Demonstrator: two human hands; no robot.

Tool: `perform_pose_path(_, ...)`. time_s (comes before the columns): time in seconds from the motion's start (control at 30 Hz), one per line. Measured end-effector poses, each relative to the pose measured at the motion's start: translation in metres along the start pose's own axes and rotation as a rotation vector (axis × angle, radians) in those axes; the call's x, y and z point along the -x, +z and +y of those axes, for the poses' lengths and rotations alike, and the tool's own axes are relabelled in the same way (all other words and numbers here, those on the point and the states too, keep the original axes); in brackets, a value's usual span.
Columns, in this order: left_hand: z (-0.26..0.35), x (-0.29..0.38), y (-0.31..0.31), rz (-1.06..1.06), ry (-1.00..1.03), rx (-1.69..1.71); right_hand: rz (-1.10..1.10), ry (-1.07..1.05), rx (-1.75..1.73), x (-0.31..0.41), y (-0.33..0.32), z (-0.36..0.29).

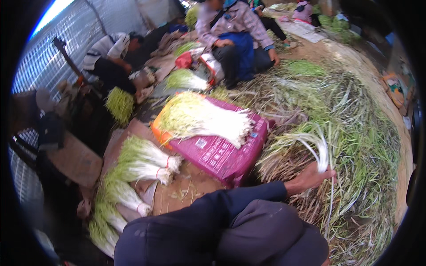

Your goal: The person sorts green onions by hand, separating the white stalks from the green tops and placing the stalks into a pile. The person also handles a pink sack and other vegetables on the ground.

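My left hand, reaching across from the dark sleeve, is closed around a small bunch of pale garlic chive-like stalks. Their yellow-green tips bend over to the left. Under and beside this hand lies a heap of loose stalks and brownish trimmings. My right hand is out of view. Before me a large unbound bunch of white-stemmed greens rests on a purple and orange printed sack. To its lower left, several bunches tied with red bands lie in a row, white ends towards the right.
Green leaf litter spreads along the right. A person in a checked top sits beyond the sack; another in a striped shirt bends at the upper left. More people are farther back. A cardboard piece lies left, near a corrugated wall.
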State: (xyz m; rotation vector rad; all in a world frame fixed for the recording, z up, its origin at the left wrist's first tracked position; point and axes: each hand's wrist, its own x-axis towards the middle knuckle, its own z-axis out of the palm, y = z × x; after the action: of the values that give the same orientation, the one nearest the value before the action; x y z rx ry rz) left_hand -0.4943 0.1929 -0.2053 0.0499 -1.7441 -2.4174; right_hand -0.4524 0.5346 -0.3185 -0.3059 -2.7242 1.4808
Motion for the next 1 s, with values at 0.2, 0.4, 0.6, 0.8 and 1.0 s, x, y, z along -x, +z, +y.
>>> perform_pose_path(0.2, 0.020, -0.007, -0.018, 0.128, 0.127, 0.060, -0.059, -0.063, 0.013, -0.016, 0.011, -0.016)
perform_pose_path(0.4, 0.012, 0.004, -0.018, -0.160, 0.215, 0.145, -0.161, -0.046, -0.028, -0.018, -0.003, -0.042)
perform_pose_path(0.6, -0.012, -0.007, -0.011, -0.078, 0.002, 0.031, -0.391, -0.369, 0.065, -0.008, 0.000, -0.084)
perform_pose_path(0.8, 0.004, -0.009, -0.007, -0.054, -0.055, 0.160, -0.671, -0.075, -0.386, 0.006, 0.026, -0.145)
perform_pose_path(1.0, 0.001, -0.012, -0.011, -0.036, -0.025, 0.119, -0.737, -0.035, -0.347, 0.015, 0.028, -0.159)
